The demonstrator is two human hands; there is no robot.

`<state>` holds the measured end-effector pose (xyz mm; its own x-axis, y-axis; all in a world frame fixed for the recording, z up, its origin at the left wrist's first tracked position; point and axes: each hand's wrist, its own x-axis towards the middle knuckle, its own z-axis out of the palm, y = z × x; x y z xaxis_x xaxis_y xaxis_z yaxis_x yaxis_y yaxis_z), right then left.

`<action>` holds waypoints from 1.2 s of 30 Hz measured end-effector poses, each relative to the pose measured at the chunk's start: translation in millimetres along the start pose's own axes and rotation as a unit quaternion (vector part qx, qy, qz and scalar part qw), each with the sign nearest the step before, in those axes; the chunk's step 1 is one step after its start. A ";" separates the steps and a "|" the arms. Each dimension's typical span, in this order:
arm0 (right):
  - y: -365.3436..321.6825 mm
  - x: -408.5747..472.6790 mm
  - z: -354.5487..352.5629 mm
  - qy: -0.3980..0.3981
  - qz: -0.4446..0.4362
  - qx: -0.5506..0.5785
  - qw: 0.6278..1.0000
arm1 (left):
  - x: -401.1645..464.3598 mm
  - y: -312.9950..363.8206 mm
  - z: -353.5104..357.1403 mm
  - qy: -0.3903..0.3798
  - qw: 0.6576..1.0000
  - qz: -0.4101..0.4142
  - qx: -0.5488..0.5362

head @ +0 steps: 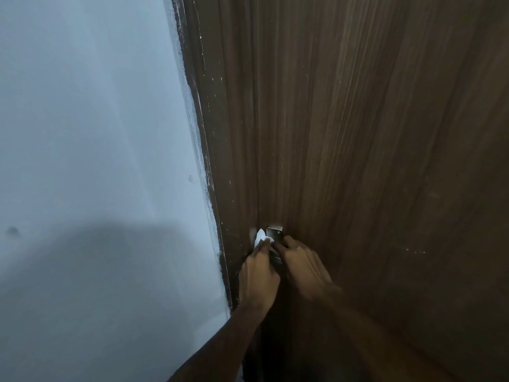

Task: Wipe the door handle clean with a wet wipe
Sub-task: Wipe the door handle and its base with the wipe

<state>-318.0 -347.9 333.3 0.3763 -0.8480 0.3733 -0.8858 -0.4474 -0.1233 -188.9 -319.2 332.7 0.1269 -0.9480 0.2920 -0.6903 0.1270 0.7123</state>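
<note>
A metal door handle (275, 233) with a silver backplate sits low on the dark brown wooden door (344, 133). My left hand (257, 274) holds a white wet wipe (261, 237) against the handle's left side; only the wipe's upper part shows above the fingers. My right hand (301, 264) lies over the handle from the right, its fingers curled on the lever and hiding most of it. The two hands touch at the handle.
A pale white wall (91, 147) fills the left half, meeting the door frame (209, 175) along a paint-smeared edge. A dark shadow covers the wall's lower part. White paint specks dot the door near the frame.
</note>
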 end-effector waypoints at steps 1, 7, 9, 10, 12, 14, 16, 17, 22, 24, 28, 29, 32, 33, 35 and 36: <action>-0.8 1.6 0.1 0.004 0.001 0.004 1.000 | 1.7 3.0 -1.3 0.015 1.000 0.001 -0.016; -5.2 20.0 -9.6 0.060 0.013 0.044 0.997 | 10.0 13.4 -1.4 0.000 0.998 -0.013 -0.058; -5.9 16.9 -8.9 0.043 -0.009 0.036 0.998 | 7.2 9.1 1.5 -0.014 0.998 -0.037 -0.054; -6.3 13.8 -7.8 0.035 -0.026 0.030 0.999 | 4.9 7.0 3.4 -0.015 0.997 -0.044 -0.054; -6.4 8.2 -4.0 0.015 -0.048 0.014 0.999 | 0.6 3.1 7.2 -0.012 0.997 -0.056 -0.060; -6.1 3.0 -1.1 0.008 -0.052 0.002 0.999 | -0.3 -0.9 10.7 -0.004 0.993 -0.079 -0.087; -5.0 -1.8 -1.0 0.017 -0.048 -0.006 0.999 | 1.2 -4.1 12.3 0.005 0.982 -0.120 -0.148; -3.9 -4.0 -1.1 0.026 -0.042 -0.006 0.999 | 1.5 -5.7 12.7 0.008 0.972 -0.142 -0.188; 4.0 -14.5 -4.6 0.071 0.021 0.065 0.995 | -3.4 -14.7 18.4 -0.020 0.922 -0.228 -0.313; 8.6 -19.8 -7.2 0.084 0.045 0.085 0.992 | -6.8 -14.8 23.5 -0.046 0.905 -0.247 -0.344; 16.9 -39.7 -5.8 0.161 0.153 0.177 0.959 | -11.9 -8.9 33.7 -0.053 0.853 -0.288 -0.432; 17.1 -46.7 -3.5 0.178 0.180 0.195 0.948 | -13.5 -5.6 35.9 -0.053 0.841 -0.296 -0.450; 13.2 -66.1 8.4 0.175 0.219 0.217 0.935 | -16.3 6.3 41.8 -0.034 0.807 -0.308 -0.502; 12.0 -70.7 13.2 0.162 0.229 0.225 0.933 | -16.1 9.8 44.1 -0.018 0.797 -0.312 -0.516; 9.8 -75.6 22.3 0.141 0.251 0.248 0.925 | -15.9 14.7 47.9 0.024 0.783 -0.328 -0.527; 8.8 -76.3 26.6 0.136 0.260 0.259 0.920 | -16.2 16.6 49.1 0.047 0.779 -0.338 -0.527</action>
<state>-347.3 -294.7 279.2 -0.2064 -0.9145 0.3479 -0.6521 -0.1366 -0.7458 -237.4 -316.1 308.5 0.2935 -0.8829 -0.3664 0.5177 -0.1754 0.8374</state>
